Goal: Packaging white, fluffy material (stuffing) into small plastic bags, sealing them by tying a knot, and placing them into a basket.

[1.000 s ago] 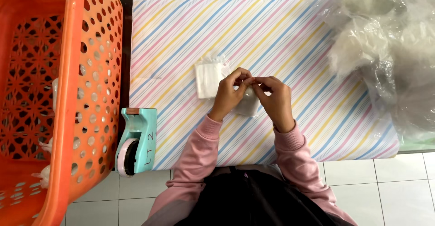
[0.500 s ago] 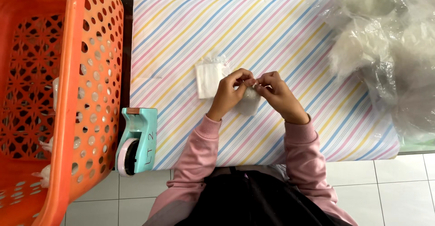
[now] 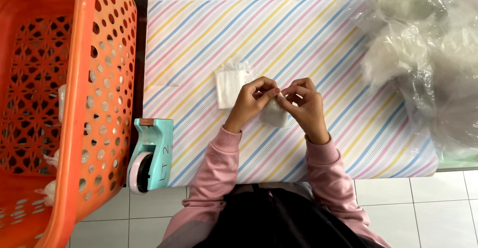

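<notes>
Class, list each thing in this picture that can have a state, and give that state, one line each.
Left hand: fingers pinched on the small white packet.
Right hand: fingers pinched on the same packet.
Small white packet: held just above the striped sheet.
White pad: lying flat.
Tape dispenser: upright, roll loaded.
Orange basket: open-topped.
Clear plastic bag: crumpled, full.

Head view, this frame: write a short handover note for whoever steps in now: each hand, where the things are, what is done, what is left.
Left hand and right hand: both pinch the top of a small white packet over the striped sheet.
A flat stack of small clear bags lies just left of the hands.
Teal tape dispenser sits at the sheet's near left corner; orange basket stands further left; big plastic bag of white stuffing is on the right.
Done: packet in hand.
Left: whether its top is closed cannot be seen.
</notes>
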